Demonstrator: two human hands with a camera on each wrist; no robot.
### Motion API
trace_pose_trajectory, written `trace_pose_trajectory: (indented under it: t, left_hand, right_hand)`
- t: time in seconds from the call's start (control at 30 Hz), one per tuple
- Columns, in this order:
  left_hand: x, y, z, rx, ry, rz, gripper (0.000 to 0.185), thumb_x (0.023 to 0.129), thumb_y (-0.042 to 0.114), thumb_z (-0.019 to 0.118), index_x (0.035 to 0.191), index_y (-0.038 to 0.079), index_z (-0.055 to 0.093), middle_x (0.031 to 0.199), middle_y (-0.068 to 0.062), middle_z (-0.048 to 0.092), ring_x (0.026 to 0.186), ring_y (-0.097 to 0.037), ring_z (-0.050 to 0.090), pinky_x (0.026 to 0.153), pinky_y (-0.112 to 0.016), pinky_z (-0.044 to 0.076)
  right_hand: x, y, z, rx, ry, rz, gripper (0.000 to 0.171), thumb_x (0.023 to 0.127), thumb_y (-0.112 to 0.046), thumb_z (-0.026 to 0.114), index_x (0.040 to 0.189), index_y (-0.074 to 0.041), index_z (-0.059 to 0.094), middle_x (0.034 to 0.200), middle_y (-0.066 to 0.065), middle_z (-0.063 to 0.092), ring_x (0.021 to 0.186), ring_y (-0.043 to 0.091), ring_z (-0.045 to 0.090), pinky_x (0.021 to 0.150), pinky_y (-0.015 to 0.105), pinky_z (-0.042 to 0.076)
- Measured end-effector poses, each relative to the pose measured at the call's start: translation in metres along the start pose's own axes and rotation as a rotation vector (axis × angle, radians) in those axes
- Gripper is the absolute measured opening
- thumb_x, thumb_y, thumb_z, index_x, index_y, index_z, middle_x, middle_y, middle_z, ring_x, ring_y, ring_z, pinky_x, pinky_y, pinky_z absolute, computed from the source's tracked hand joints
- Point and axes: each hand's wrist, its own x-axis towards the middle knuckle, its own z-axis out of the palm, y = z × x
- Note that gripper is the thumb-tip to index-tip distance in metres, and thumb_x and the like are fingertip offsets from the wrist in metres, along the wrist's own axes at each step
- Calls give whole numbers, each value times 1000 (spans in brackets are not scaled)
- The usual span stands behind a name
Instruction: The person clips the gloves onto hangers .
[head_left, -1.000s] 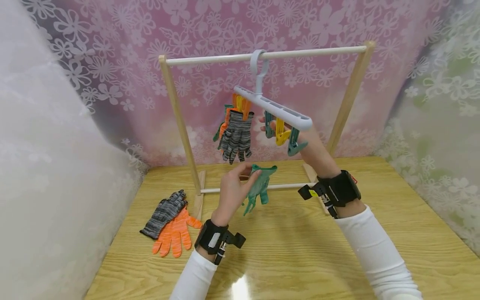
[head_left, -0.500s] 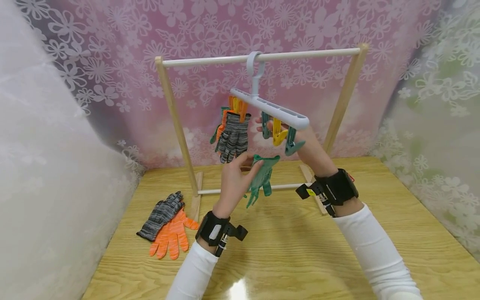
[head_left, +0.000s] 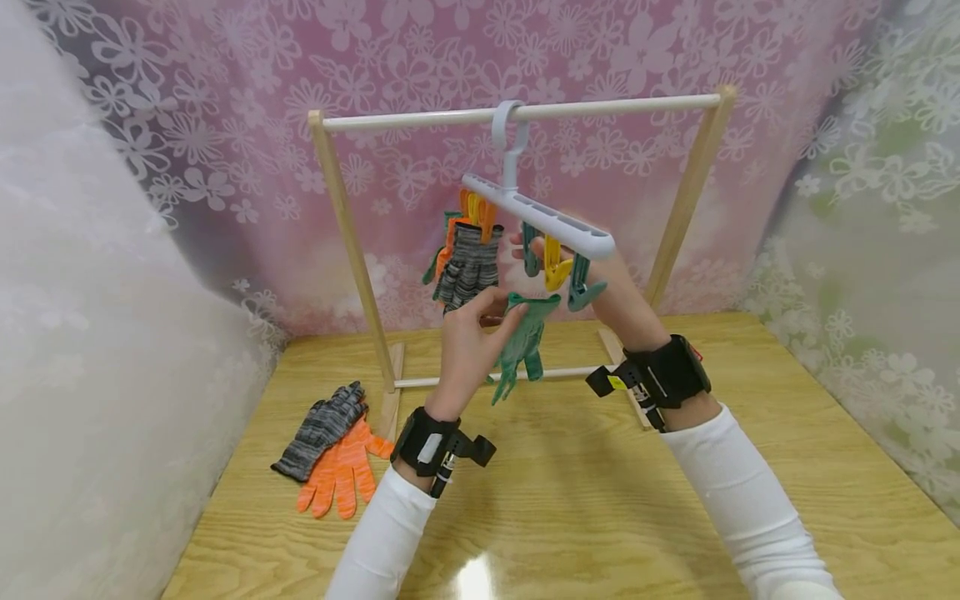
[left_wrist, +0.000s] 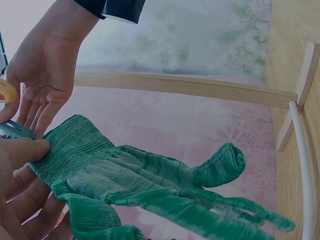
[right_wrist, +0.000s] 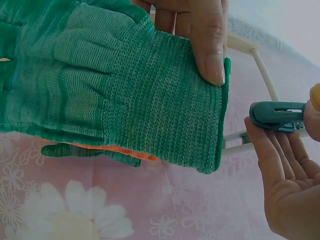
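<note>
My left hand (head_left: 472, 354) pinches a green knit glove (head_left: 525, 337) by its cuff, thumb on the near side; the glove's fingers dangle down. In the right wrist view the cuff edge (right_wrist: 220, 120) is a short gap away from a teal clothespin (right_wrist: 275, 114). My right hand (right_wrist: 295, 195) pinches that clothespin between thumb and fingers. In the head view it is the inner one of a row under the pale grey hanger (head_left: 555, 221), beside a yellow clothespin (head_left: 555, 271) and another teal clothespin (head_left: 583, 287).
The hanger hooks over the white bar (head_left: 622, 108) of a wooden rack (head_left: 352, 242). Several gloves, a grey one (head_left: 468, 267) in front, hang from orange and yellow clips (head_left: 480, 212). A grey glove (head_left: 322, 429) overlaps an orange glove (head_left: 345, 475) on the table (head_left: 570, 517).
My left hand has lifted the green glove, bringing its cuff closer to the clothespins. My right hand keeps its place at the inner teal clothespin. The head view shifted slightly.
</note>
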Motion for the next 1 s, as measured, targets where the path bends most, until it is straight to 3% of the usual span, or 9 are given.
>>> trace_pose_trajectory:
  t: [0.23,0.5,0.8,1.0]
  left_hand:
    - [7,0,-3,-31,21,22,19,95,20,74,107,5,76,94,-10,75,82,-20,72,76,-26,60]
    - [15,0,-4,17,49,29,20,96,23,73,107,6,76,98,-10,76,81,-20,73,73,-27,60]
    - [22,1,-4,21,65,19,20,96,23,74,107,7,77,92,-9,76,82,-18,72,73,-26,60]
    - [23,3,-3,15,86,11,22,94,23,76,109,6,76,93,-10,77,81,-19,74,74,-25,60]
  right_hand:
    - [4,1,2,67,-15,-41,45,89,-36,79,119,-6,65,107,5,76,98,18,74,91,34,58]
    - [8,5,1,-5,23,-102,32,93,-26,76,107,0,65,103,7,75,98,19,75,92,36,57]
    - [9,7,2,0,42,-111,22,95,-19,74,95,-1,62,104,16,75,97,23,75,91,36,58]
    - [10,6,4,34,61,-117,23,94,-18,75,86,-2,60,97,13,74,94,23,75,87,32,54]
